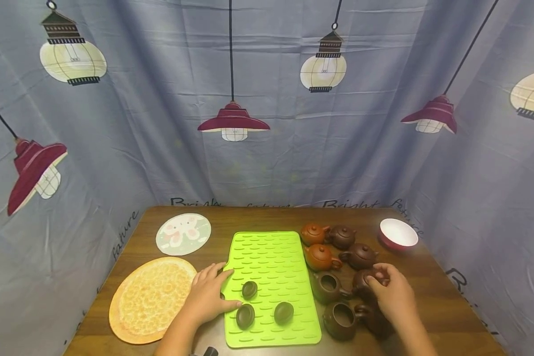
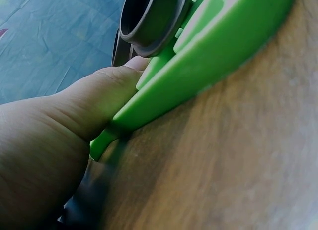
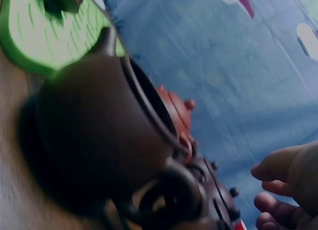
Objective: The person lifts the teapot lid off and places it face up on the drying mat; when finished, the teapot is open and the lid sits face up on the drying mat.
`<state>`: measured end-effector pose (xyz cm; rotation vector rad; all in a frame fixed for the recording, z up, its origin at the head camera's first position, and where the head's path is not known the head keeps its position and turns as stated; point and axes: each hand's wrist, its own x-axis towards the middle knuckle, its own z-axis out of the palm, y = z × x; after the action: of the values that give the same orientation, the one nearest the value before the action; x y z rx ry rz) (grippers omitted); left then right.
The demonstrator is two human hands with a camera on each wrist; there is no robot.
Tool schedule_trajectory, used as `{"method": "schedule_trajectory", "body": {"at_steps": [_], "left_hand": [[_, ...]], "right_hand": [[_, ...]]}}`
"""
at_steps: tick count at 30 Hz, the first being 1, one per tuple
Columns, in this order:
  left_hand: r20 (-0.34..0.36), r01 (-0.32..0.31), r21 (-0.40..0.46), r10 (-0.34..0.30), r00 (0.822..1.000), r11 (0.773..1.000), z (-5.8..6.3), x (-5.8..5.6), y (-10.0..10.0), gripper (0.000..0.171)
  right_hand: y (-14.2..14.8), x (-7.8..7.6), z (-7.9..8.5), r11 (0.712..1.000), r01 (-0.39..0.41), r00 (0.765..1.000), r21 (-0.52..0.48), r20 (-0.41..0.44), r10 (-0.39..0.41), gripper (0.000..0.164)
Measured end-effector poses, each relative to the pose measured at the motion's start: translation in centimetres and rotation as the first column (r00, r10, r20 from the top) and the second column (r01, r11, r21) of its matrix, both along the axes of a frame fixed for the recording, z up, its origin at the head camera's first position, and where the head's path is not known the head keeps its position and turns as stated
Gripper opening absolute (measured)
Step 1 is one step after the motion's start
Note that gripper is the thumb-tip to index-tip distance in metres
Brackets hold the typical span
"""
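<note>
My left hand [image 1: 209, 292] rests at the left edge of a bright green ridged mat [image 1: 271, 267], fingers spread. Its thumb lies on the mat next to a dark brown teapot lid [image 1: 245, 316]; in the left wrist view the thumb overlaps the mat's edge [image 2: 164, 103]. Two more dark lids [image 1: 249, 289] [image 1: 284, 312] lie on the mat. My right hand [image 1: 393, 291] hovers over a dark brown teapot [image 1: 362, 283], thumb and fingers apart around its lid. In the right wrist view the fingertips show a gap between them. Nearby stand lidless dark teapots [image 1: 322, 291] [image 1: 339, 329].
Two orange teapots [image 1: 313, 235] [image 1: 318, 258] and two dark lidded ones [image 1: 342, 238] [image 1: 364, 256] stand behind. A red-and-white bowl [image 1: 398, 233] sits at the back right. A round bread-patterned mat [image 1: 151, 299] and a pale printed mat [image 1: 183, 235] lie left.
</note>
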<state>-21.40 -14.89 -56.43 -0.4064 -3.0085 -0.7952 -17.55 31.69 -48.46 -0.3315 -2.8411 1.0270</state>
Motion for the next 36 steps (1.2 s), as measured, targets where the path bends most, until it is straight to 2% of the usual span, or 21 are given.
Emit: {"method": "schedule_trajectory", "body": {"at_steps": [5, 17, 25, 36], "left_hand": [[0.009, 0.005, 0.002, -0.005, 1.000, 1.000, -0.4, 0.3, 0.1, 0.096], [0.014, 0.003, -0.003, -0.003, 1.000, 1.000, -0.3, 0.0, 0.1, 0.096], [0.003, 0.008, 0.002, -0.008, 1.000, 1.000, -0.1, 0.0, 0.1, 0.095], [-0.008, 0.003, 0.005, -0.003, 1.000, 1.000, 0.2, -0.1, 0.0, 0.095]], "right_hand": [[1.4, 0.3, -0.8, 0.999, -0.034, 0.998, 0.033, 0.045, 0.032, 0.050], [1.8, 0.0, -1.5, 0.994, -0.078, 0.996, 0.080, 0.037, 0.075, 0.051], [2.0, -0.7, -2.0, 0.994, -0.062, 0.997, 0.094, 0.045, 0.058, 0.045], [1.7, -1.5, -2.1, 0.995, -0.018, 1.000, 0.103, 0.001, 0.018, 0.034]]}}
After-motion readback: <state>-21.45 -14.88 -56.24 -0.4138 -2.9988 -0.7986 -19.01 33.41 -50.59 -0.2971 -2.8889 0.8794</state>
